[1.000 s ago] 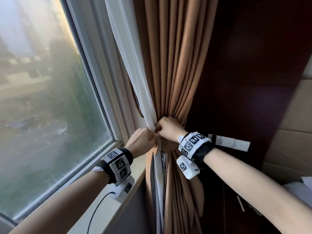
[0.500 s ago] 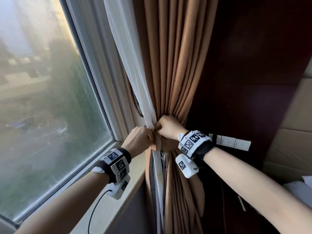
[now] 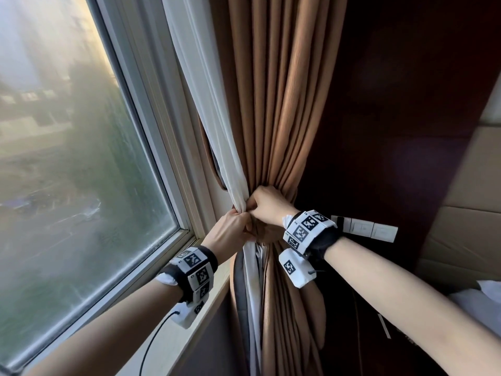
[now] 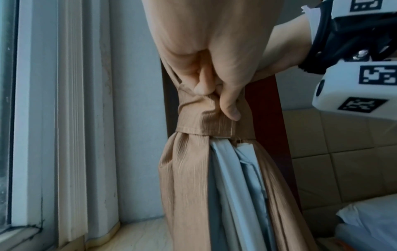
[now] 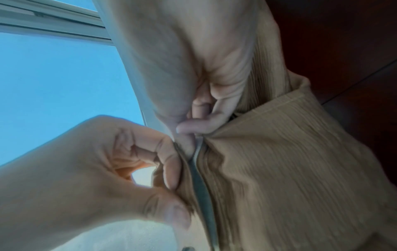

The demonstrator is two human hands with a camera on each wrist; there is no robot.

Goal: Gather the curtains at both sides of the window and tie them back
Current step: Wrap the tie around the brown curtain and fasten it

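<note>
The tan curtain (image 3: 279,118) and the white sheer (image 3: 214,104) are bunched together at the window's right side. A tan tie-back band (image 4: 201,122) wraps the bundle's waist, also seen in the right wrist view (image 5: 290,144). My left hand (image 3: 244,229) pinches the band's edge between thumb and fingers (image 5: 171,169). My right hand (image 3: 260,207) sits just above and to the right, with its fingers (image 5: 199,125) curled over the band's top edge. The two hands touch. Below the band the tan folds (image 4: 187,178) and pale lining (image 4: 232,169) hang loose.
The window pane (image 3: 81,158) fills the left, with a pale sill (image 3: 173,337) under my left forearm. A dark wood panel (image 3: 406,131) with a white switch plate (image 3: 366,229) stands right of the curtain. A padded headboard (image 3: 461,226) and white bedding (image 3: 482,297) lie far right.
My left hand has edged right and closed against the right hand at the curtain's waist. The right hand has stayed nearly in place.
</note>
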